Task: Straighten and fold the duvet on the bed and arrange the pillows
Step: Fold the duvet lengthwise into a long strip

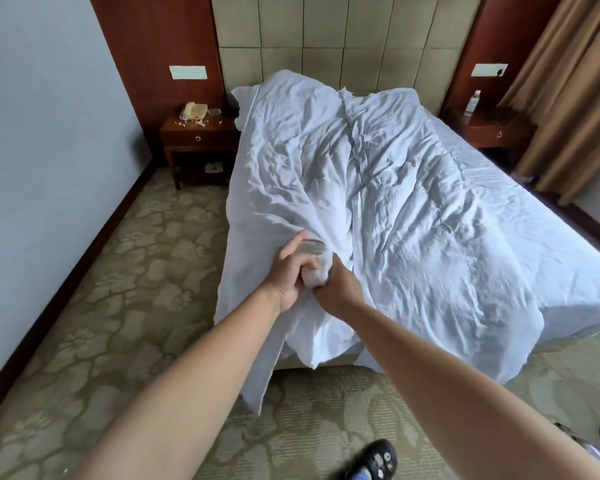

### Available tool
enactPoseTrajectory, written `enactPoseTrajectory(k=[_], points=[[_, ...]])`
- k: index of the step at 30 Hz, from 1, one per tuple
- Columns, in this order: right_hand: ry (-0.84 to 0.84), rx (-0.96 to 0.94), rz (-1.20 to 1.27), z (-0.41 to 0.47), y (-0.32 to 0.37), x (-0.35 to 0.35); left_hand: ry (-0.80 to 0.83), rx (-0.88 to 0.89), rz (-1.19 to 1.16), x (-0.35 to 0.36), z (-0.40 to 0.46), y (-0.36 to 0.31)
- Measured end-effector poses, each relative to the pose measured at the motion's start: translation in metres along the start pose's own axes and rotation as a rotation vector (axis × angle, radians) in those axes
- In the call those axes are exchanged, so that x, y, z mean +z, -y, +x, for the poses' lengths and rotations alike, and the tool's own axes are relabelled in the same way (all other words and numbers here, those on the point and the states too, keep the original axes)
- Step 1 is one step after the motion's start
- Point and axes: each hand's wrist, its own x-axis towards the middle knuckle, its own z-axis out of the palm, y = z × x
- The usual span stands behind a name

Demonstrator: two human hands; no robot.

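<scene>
A crumpled white duvet (pixel 395 209) covers the whole bed and hangs over its foot and left side toward the carpet. My left hand (pixel 291 271) and my right hand (pixel 340 289) meet at the duvet's near-left part, both closed on one bunched fold of fabric that they hold up above the mattress. At the head of the bed, a raised bulge (pixel 284 88) under the duvet leans against the padded headboard (pixel 343 39). No pillow is plainly visible.
A wooden nightstand (pixel 198 140) with a phone (pixel 194 110) stands left of the bed. On the right another nightstand (pixel 492 129) carries a water bottle (pixel 472 102), beside brown curtains (pixel 568 91). Patterned carpet (pixel 136 289) lies around the bed. My shoe (pixel 374 460) is at the bottom.
</scene>
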Motion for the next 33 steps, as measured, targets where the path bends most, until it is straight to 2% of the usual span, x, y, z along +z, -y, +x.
enactPoseTrajectory(k=[2, 5, 7, 8, 9, 11, 13, 16, 17, 19, 21, 25, 28, 30, 33], points=[[-0.014, 0.041, -0.071, 0.008, 0.0, -0.001, -0.126, -0.114, -0.054, -0.013, 0.004, 0.005], [0.0, 0.115, 0.051, 0.013, 0.01, -0.002, -0.364, -0.348, 0.11, -0.039, 0.009, 0.029], [0.011, 0.12, 0.108, 0.013, 0.019, -0.004, -0.376, -0.534, -0.045, -0.057, 0.007, 0.053], [0.0, 0.125, 0.13, 0.012, 0.023, -0.005, -0.348, -0.605, -0.105, -0.064, 0.005, 0.064], [-0.012, 0.132, 0.155, 0.013, 0.024, -0.006, -0.389, -0.639, -0.225, -0.063, -0.001, 0.063], [-0.021, 0.132, 0.193, 0.014, 0.022, -0.009, -0.492, -0.563, -0.318, -0.082, 0.017, 0.077], [-0.004, 0.122, 0.178, 0.013, 0.017, -0.012, -0.554, -0.377, -0.205, -0.1, 0.041, 0.09], [0.062, 0.13, 0.14, 0.012, 0.005, -0.014, -0.702, -0.326, -0.291, -0.128, 0.064, 0.072], [0.137, 0.132, 0.07, 0.012, 0.002, -0.014, -0.714, -0.26, -0.314, -0.122, 0.063, 0.053], [0.325, 0.081, -0.176, 0.013, -0.004, -0.014, -0.716, -0.157, -0.211, -0.103, 0.06, 0.016], [0.382, -0.01, -0.334, 0.01, -0.002, -0.011, -0.684, -0.134, -0.162, -0.079, 0.05, -0.013], [0.305, -0.187, -0.085, 0.001, 0.023, 0.006, -0.459, -0.112, -0.024, -0.031, 0.024, -0.036], [0.121, -0.027, -0.038, 0.003, 0.027, 0.014, -0.369, -0.119, 0.001, -0.027, 0.012, -0.027], [-0.02, 0.108, 0.058, 0.003, 0.022, 0.011, -0.423, -0.1, 0.003, -0.033, 0.005, -0.021], [-0.039, 0.167, 0.276, 0.0, 0.024, 0.006, -0.719, -0.12, 0.072, -0.054, -0.005, 0.002]])
